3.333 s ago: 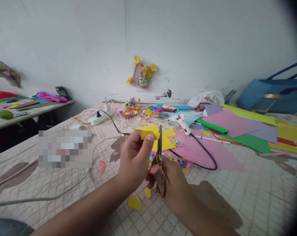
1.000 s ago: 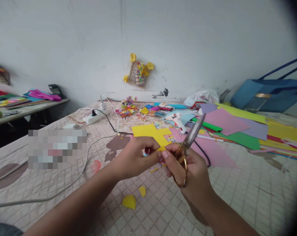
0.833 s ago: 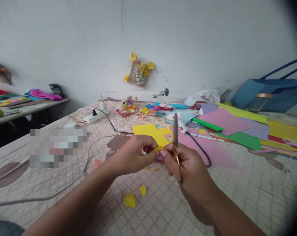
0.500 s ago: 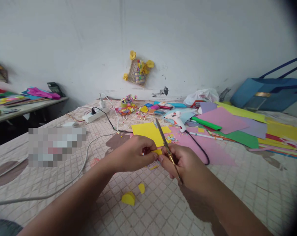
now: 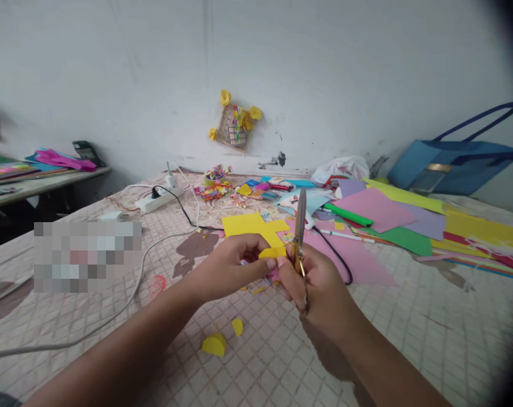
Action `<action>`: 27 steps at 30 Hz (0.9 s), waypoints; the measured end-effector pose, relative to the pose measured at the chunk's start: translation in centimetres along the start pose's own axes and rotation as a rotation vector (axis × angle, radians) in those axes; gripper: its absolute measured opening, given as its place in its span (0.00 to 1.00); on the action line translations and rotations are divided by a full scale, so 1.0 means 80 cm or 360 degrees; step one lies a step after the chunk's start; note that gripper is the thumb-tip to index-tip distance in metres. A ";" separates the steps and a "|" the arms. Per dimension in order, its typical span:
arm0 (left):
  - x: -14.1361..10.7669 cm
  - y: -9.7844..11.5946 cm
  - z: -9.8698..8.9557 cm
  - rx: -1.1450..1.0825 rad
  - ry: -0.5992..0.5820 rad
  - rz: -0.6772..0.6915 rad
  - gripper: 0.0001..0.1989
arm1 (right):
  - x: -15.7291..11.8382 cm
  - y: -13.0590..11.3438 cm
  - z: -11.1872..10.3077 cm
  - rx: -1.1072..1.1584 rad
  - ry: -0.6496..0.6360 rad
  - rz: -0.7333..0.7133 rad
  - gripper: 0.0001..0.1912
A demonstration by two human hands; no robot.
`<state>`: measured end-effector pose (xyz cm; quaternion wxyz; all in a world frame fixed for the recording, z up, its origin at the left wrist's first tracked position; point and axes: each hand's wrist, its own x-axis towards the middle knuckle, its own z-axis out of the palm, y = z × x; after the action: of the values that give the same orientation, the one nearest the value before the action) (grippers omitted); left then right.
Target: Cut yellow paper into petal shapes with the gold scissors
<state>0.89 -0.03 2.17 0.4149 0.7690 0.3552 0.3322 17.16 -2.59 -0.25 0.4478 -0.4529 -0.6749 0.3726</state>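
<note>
Between thumb and fingers, my left hand (image 5: 235, 265) pinches a small piece of yellow paper (image 5: 273, 252). My right hand (image 5: 315, 282) is closed around gold-handled scissors (image 5: 299, 226), whose blades point up and away from me. The thumb and fingertips of that hand also touch the right end of the yellow piece. Beyond my hands lies a larger yellow sheet (image 5: 243, 224). Nearer to me, two yellow cut pieces, a bigger one (image 5: 214, 344) and a smaller one (image 5: 237, 327), rest on the tablecloth.
A glue gun (image 5: 304, 217), partly behind the scissors, lies on the table with its black cord. Coloured paper (image 5: 375, 209) is piled at the right, near a blue bag (image 5: 451, 164). A power strip (image 5: 159, 199) and a white cable (image 5: 143, 265) are at the left.
The scissors have swung from leaning left to nearly upright. The yellow piece has turned and shows more of its face between my hands. The whole view has shifted slightly.
</note>
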 end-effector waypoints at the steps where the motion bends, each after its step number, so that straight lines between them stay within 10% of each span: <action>1: 0.000 0.000 0.003 0.0008 0.0033 -0.0002 0.09 | 0.000 -0.001 0.001 0.0052 0.0021 0.0008 0.07; 16: -0.013 0.016 0.005 -0.0126 0.0788 0.0146 0.10 | -0.001 -0.009 0.004 0.0048 -0.0123 -0.0021 0.18; 27: -0.015 0.010 0.009 -0.0107 0.0700 0.0171 0.10 | -0.021 -0.032 0.009 -0.0350 -0.0404 0.0040 0.12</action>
<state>1.06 -1.58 2.29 0.3347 0.6816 0.3845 0.5250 16.05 -5.01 1.38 0.3021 -0.4569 -0.7570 0.3562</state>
